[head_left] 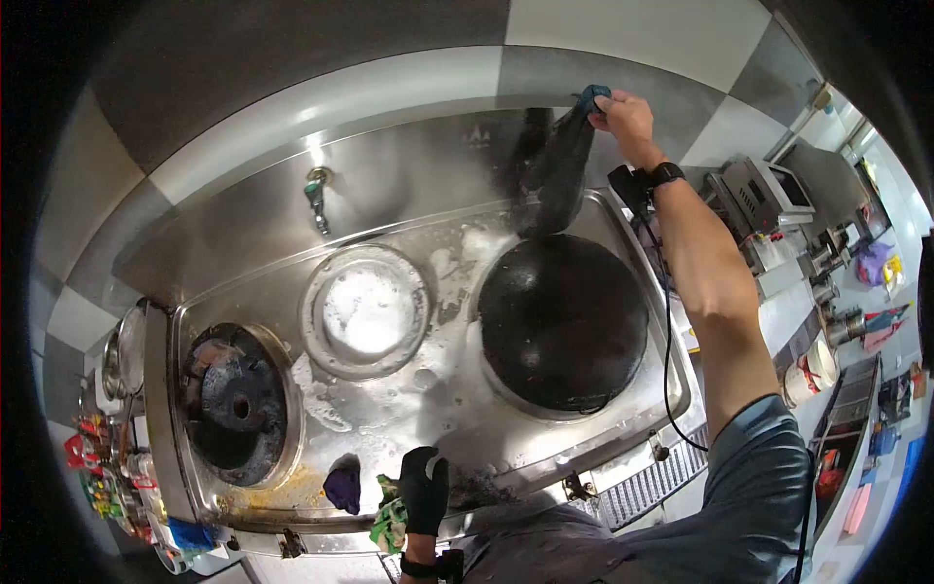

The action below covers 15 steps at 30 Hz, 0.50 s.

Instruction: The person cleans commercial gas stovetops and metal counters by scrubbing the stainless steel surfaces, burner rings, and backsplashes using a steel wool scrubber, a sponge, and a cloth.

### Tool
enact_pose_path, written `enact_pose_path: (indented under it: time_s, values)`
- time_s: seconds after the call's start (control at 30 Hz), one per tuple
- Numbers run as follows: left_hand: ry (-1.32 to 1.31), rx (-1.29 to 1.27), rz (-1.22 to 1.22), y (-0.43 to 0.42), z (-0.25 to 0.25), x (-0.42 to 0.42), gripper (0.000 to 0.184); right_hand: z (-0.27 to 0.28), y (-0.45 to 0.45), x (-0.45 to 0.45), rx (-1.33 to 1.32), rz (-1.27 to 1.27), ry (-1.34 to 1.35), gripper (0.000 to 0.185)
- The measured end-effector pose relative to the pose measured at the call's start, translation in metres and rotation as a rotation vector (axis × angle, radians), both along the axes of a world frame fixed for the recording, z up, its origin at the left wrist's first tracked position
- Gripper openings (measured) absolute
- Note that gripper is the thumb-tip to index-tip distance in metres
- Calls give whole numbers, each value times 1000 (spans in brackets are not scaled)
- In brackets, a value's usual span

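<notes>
In the head view, the bare right hand [628, 122] is closed with thumb and fingers around the teal upper end of a long, dark, tapering piece [562, 180], whose lower end meets the far rim of a large, round, black metal wok [564, 321]; whether it is the wok's handle or a separate cloth, I cannot tell. That grip at the top, near the shiny steel backsplash [418, 165], probably lets the piece stand or hang at its length. The wok rests at the right of the stainless-steel counter [530, 462], its round underside likely steadied by the opening beneath it. The black-gloved left hand [423, 492] is low at the near edge, fingers seemingly curled, just beside a crumpled green-and-white cloth [389, 521]; whether it grips the cloth I cannot tell. A dark purple, bunched cloth [342, 487] lies close by, perhaps left there to be within reach. A round, rimmed metal recess [422, 311] holds white suds below a metal tap [317, 200], a spot that suits rinsing water, while a dark round burner [233, 404] is at far left.
</notes>
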State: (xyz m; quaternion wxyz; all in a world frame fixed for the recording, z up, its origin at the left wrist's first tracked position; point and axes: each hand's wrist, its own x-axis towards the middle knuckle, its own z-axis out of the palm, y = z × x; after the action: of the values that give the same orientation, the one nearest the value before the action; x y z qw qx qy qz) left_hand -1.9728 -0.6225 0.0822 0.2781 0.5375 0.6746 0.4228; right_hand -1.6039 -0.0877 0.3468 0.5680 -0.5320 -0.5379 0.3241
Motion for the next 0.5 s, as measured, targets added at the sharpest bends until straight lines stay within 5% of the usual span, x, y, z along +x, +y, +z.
enact_pose_path:
  time_s: [0.1,0.5]
  values:
    - [63,-13,-54,5,3,15,24,-14,-2,42,31,-10,120,29]
    - [184,24,-274,20,3,70,25,14,-144,164,41,-145,-100,23]
